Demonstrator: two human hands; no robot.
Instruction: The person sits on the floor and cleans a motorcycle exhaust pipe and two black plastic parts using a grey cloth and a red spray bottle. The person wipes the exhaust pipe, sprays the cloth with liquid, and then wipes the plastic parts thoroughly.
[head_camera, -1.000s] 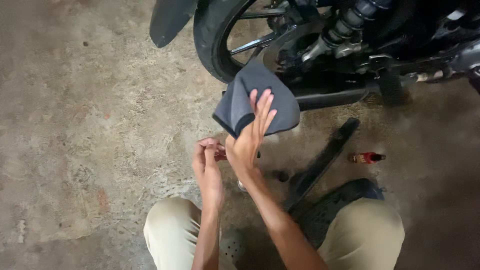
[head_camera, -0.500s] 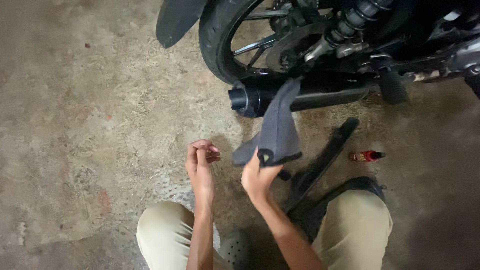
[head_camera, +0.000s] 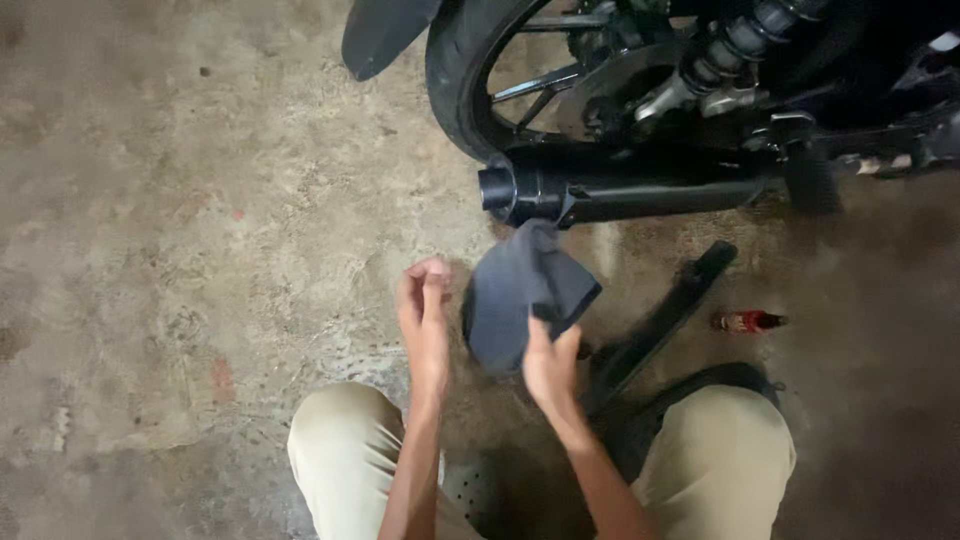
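Right hand (head_camera: 548, 365) grips a dark cloth (head_camera: 522, 295) bunched just below the exhaust pipe (head_camera: 620, 190); left hand (head_camera: 425, 305) pinched closed, seemingly empty.

I see my right hand (head_camera: 550, 365) gripping a dark grey cloth (head_camera: 522, 292) just below the black exhaust pipe (head_camera: 620, 190) of a motorcycle. My left hand (head_camera: 424, 310) is loosely closed beside the cloth. A small red bottle (head_camera: 746, 321) lies on the concrete floor (head_camera: 200, 250).
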